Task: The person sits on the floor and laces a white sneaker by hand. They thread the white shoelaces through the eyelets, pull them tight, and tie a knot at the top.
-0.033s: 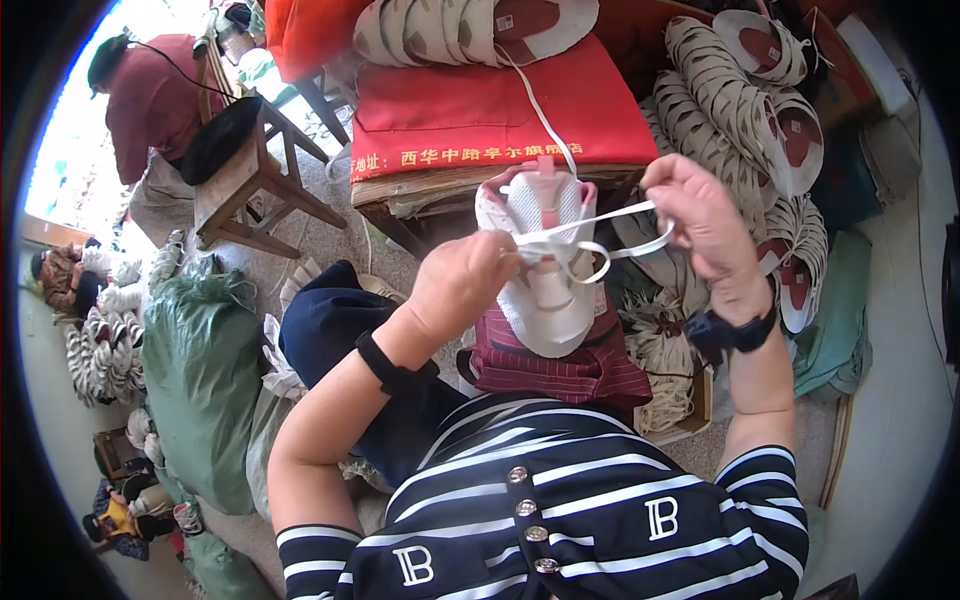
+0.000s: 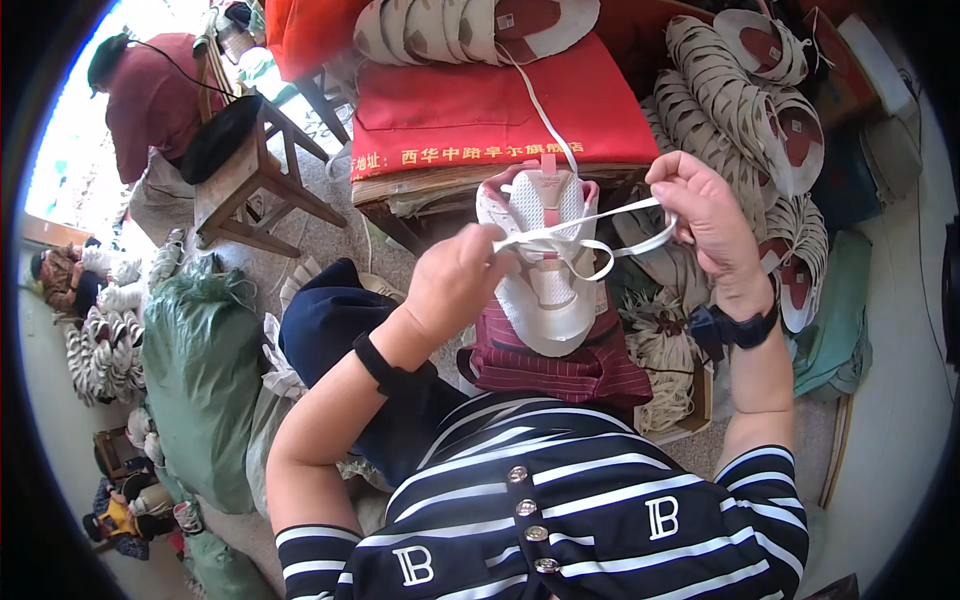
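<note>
left hand, right hand: pinching white lace | shoe: between hands, nearer left

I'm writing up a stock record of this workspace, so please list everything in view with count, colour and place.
Shoe: 1, white and pink, centre
Lace: count unclear, white, across the shoe
Maroon cloth: 1, striped, beneath the shoe
Red cloth: 1, red, on the table ahead
Table: 1, brown, under the red cloth
Stacked shoe pieces: many, off-white, ahead and right
Stool: 1, brown, upper left
Sacks: at least 2, green, left
Other people: at least 2, left
Remaining small items: too unclear to count
Striped shirt: 1, black and white, bottom
Wristbands: 2, black, one per wrist
Left hand: 1, bare, pinching lace
Right hand: 1, bare, pinching lace
</note>
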### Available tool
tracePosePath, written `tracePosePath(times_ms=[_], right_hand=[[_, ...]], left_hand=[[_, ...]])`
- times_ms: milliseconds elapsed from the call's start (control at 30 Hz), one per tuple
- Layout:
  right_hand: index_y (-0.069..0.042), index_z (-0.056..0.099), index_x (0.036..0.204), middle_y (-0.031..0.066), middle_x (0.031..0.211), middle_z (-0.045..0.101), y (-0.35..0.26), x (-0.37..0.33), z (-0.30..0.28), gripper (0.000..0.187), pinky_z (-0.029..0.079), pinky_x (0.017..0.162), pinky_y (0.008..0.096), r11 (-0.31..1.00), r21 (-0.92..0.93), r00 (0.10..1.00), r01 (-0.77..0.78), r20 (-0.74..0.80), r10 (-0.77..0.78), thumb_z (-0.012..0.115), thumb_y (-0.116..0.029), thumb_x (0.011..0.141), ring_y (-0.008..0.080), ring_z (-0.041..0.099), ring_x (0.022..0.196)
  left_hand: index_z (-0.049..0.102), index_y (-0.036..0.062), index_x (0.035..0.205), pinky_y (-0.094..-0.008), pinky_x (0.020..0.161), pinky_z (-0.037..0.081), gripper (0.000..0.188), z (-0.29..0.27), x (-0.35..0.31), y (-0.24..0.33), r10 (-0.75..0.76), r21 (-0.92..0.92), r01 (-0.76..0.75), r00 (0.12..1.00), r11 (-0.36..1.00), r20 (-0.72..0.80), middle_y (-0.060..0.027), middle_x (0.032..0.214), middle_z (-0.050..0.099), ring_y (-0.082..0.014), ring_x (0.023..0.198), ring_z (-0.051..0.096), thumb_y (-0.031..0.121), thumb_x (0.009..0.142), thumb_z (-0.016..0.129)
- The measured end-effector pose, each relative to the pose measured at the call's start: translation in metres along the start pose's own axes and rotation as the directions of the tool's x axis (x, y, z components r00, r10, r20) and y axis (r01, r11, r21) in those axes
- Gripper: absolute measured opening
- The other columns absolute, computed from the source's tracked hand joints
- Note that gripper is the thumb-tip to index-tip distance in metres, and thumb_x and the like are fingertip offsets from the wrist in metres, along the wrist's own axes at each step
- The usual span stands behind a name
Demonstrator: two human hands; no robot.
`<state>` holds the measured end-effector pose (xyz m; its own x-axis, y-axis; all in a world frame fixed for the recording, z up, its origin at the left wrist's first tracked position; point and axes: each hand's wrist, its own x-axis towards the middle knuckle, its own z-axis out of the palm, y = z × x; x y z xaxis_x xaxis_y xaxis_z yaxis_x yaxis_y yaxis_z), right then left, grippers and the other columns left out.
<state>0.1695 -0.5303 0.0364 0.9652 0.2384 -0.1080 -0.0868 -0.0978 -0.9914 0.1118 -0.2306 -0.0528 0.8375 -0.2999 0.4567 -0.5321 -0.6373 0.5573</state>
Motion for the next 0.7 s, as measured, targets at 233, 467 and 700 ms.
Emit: tracePosePath(times_ms=[233, 467, 700], right_hand=[[-0.005, 0.066, 0.091, 0.0115, 0.092, 0.056, 0.013, -0.017, 0.042, 0.015, 0.050, 0.071, 0.0376, 0.717, -0.594, 0.931, 0.364, 0.239, -0.275, 0.071, -0.018, 0.088, 0.0288, 0.060, 0.079], [-0.002, 0.066, 0.088, 0.0032, 0.087, 0.054, 0.028, -0.017, 0.042, 0.025, 0.045, 0.073, 0.0296, 0.792, -0.555, 0.866, 0.254, 0.495, 0.068, 0.073, -0.026, 0.090, 0.0146, 0.055, 0.079], [-0.008, 0.065, 0.083, -0.0075, 0.069, 0.047, 0.035, 0.003, 0.030, 0.021, 0.037, 0.065, 0.0235, 0.888, 0.034, 0.745, -0.459, 0.558, 0.364, 0.066, -0.024, 0.098, 0.0046, 0.041, 0.062]], left_hand=[[0.058, 0.0018, 0.099, -0.0338, 0.061, 0.050, 0.021, -0.001, 0.000, -0.002, -0.297, -0.199, 0.300, 0.954, 0.933, 0.047, -0.0065, 0.086, 0.054, -0.0185, 0.066, 0.057, 0.009, 0.085, 0.073], [0.053, 0.0033, 0.103, -0.0240, 0.056, 0.043, 0.015, -0.013, 0.010, 0.013, -0.570, -0.760, 0.616, 0.708, 0.207, 0.418, 0.0013, 0.075, 0.053, -0.0070, 0.064, 0.052, 0.010, 0.095, 0.064], [0.055, 0.0090, 0.102, -0.0242, 0.054, 0.033, 0.008, -0.031, 0.012, -0.007, -0.527, -0.847, 0.504, 0.680, -0.168, 0.509, 0.0051, 0.075, 0.050, -0.0047, 0.056, 0.037, 0.008, 0.096, 0.062]])
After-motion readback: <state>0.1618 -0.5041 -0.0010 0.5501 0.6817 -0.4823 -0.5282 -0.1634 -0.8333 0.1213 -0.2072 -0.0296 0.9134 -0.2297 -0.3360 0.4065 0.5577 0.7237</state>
